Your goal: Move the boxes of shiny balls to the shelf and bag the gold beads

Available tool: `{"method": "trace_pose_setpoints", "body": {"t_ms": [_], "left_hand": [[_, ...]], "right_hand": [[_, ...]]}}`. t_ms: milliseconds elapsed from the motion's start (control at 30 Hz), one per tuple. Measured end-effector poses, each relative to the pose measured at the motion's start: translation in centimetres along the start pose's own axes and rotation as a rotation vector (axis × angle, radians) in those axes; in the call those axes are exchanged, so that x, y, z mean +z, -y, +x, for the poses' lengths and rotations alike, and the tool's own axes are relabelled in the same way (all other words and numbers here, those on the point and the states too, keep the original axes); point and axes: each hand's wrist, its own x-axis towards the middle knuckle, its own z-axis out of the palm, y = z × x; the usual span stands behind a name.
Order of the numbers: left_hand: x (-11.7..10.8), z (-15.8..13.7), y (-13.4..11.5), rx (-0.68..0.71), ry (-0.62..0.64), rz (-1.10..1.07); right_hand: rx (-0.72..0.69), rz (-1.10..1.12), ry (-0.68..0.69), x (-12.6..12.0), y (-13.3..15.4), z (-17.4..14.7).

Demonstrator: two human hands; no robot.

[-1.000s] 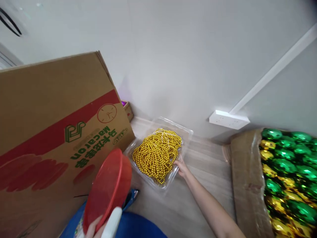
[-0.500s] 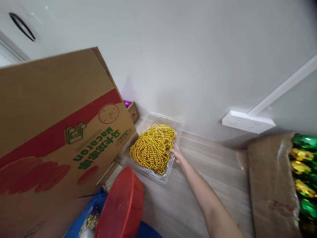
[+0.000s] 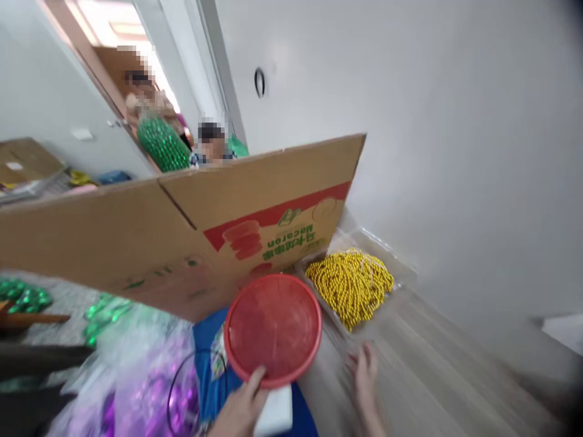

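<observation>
Red basin is gripped by the left hand. Near gold beads, the right hand has slightly parted fingers.

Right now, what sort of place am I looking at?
Probably a storeroom or workroom for shiny decorations: I see gold bead strings in a clear plastic tray, a large Macaron-printed cardboard box, and shiny purple pieces.

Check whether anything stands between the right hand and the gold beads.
Only the near edge of the clear tray lies between the right hand and the gold beads; nothing else visible does. The red basin, held by the left hand, is off to the left.
</observation>
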Motion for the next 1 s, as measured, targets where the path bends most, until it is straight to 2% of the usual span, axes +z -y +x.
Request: {"method": "trace_pose_setpoints", "body": {"t_ms": [33, 100, 233, 367, 467, 567, 667, 733, 833, 900, 1000], "left_hand": [[-0.4, -0.8, -0.3, 0.117, -0.007, 0.109], [-1.5, -1.9, -0.8, 0.208, 0.013, 0.219], [-2.5, -2.4, -0.9, 0.306, 0.07, 0.265], [-1.4, -3.0, -0.4, 0.333, 0.064, 0.272], [0.0, -4.9, 0.3, 0.294, 0.03, 0.255], [1.8, -8.8, 1.5, 0.272, -0.053, 0.194], [4.6, -14.6, 3.2, 0.259, -0.1, 0.101], [7.3, -19.1, 4.6, 0.165, -0.105, 0.053], [12.0, -26.0, 7.2, -0.072, -0.134, -0.055], [15.1, -30.5, 8.9, -0.27, -0.201, -0.176], [19.2, -36.5, 11.3, -0.58, -0.354, -0.414]], "right_hand": [[0.043, 0.01, 0.181, 0.4, 0.1, -3.1], [0.11, 0.008, 0.375, 1.3, 0.8, -8.0], [0.167, -0.073, 0.524, 2.6, 2.2, -13.4], [0.192, -0.042, 0.511, 4.4, 2.1, -15.6], [0.126, -0.099, 0.473, 6.2, 1.0, -16.8], [0.032, -0.119, 0.467, 8.0, -0.4, -17.6], [-0.084, -0.086, 0.464, 10.0, -1.4, -17.7], [-0.085, -0.072, 0.462, 11.4, -1.9, -17.8], [0.053, -0.053, 0.453, 12.9, -2.9, -18.3], [0.141, -0.05, 0.451, 13.3, -3.6, -18.8], [0.178, -0.082, 0.492, 13.1, -4.8, -19.3]]}}
